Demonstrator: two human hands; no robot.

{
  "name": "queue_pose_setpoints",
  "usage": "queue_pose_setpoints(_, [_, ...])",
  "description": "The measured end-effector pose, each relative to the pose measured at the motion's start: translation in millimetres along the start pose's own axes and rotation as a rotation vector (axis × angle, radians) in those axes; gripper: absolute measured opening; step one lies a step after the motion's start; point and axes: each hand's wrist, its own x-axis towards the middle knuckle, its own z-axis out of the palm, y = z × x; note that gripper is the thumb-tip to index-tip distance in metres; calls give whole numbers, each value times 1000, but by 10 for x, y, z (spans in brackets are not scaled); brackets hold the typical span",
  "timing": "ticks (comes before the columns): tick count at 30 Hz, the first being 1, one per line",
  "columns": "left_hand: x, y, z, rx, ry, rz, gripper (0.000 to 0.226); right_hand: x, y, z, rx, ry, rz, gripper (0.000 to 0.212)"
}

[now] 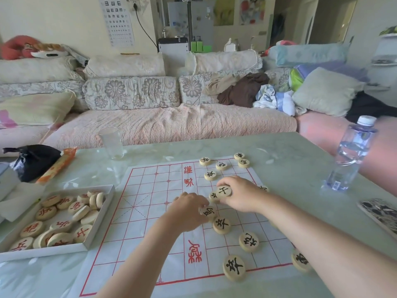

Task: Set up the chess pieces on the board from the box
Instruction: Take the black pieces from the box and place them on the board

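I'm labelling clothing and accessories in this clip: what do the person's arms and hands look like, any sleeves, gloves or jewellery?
The left forearm and right forearm are bare down to the frame's lower edge, with no sleeve in view. The left hand and right hand are ungloved. No watch, bracelet or ring shows on the wrists or visible fingers, and no markings are visible.

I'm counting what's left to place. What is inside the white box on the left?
The white box holds a pile of round wooden pieces with red characters, some flat, some on edge. Any pieces under the pile are covered, so the count stays uncertain.
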Motion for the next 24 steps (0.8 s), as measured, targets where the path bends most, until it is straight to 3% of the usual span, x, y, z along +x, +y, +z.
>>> queue_pose_setpoints(9, [130, 32, 4, 61, 16, -33, 48, -83, 124, -23, 25, 26, 0, 51])
queue_pose_setpoints(14, [188, 38, 16, 110, -11, -31, 50, -80, 260, -67, 68, 98, 52, 37])
queue_pose_setpoints(24, [369, 374, -200, -237, 98, -29, 42, -177, 593, -454, 193, 200, 132, 24])
